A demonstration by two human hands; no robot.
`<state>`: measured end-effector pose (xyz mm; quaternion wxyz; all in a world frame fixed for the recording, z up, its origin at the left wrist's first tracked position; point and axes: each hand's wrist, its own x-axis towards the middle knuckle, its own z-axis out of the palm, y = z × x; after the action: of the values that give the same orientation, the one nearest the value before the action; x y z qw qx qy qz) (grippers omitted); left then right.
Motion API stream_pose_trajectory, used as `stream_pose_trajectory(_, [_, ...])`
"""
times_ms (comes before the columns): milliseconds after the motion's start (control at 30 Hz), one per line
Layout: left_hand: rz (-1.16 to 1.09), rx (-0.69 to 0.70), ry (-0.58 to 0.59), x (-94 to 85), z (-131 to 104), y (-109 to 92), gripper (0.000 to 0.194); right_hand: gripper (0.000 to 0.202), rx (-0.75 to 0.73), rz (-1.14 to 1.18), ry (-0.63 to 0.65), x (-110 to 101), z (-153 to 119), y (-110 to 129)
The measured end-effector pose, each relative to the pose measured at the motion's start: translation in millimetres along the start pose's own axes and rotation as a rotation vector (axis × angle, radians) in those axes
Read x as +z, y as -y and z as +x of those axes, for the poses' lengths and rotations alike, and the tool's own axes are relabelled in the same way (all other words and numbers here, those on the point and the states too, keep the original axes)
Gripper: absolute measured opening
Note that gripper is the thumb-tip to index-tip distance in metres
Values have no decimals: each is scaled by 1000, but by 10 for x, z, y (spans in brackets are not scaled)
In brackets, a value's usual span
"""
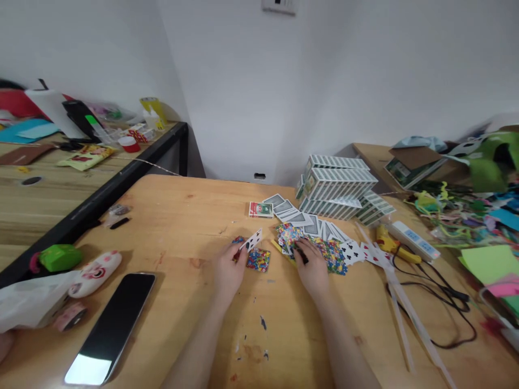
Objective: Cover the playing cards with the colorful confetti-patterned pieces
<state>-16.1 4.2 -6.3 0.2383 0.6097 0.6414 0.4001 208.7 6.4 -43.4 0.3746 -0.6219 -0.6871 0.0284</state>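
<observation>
My left hand [230, 273] pinches a white playing card [254, 238] with black pips, tilted up off the table. Beneath and beside it lies a small card-shaped patch with a multicoloured pattern [259, 260]. To the right, my right hand [312, 265] rests with curled fingers at the edge of a heap of multicoloured patterned cards [334, 256]; what its fingertips hold is hidden. Between the hands is a yellow strip [279, 249]. A fan of grey-backed cards [300, 218] spreads behind, and face-up cards [352, 252] with black and red pips lie at right.
Stacked striped card boxes [336, 186] stand at the back, near a single card box [261, 209]. At right are a yellow glue gun [395, 246], a power strip [416, 241], clear sticks [411, 308] and a black cable [446, 292]. A phone [115, 324] lies at left.
</observation>
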Motion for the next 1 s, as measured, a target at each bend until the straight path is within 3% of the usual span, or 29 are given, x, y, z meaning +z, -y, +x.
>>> stream_pose_trajectory(200, [-4, -1, 7, 12, 3, -2, 20, 28, -71, -63, 79, -75, -7, -17])
stream_pose_trajectory(367, [-14, 0, 23, 28, 7, 6, 21, 28, -168, -129, 56, -55, 33, 198])
stream_pose_trajectory(533, [-5, 18, 7, 26, 9, 7, 21, 24, -215, -291, 196, 60, 192, 428])
stream_pose_trajectory(733, [9, 2, 15, 9, 14, -2, 21, 21, -238, -341, 267, 79, 292, 493])
stream_pose_trajectory(867, [-13, 10, 4, -1, 16, -23, 21, 18, -162, -166, 211, -53, 249, 574])
stream_pose_trajectory(1000, [-36, 39, -23, -3, 19, -15, 21, 21, 24, -15, 129, -395, 270, 529])
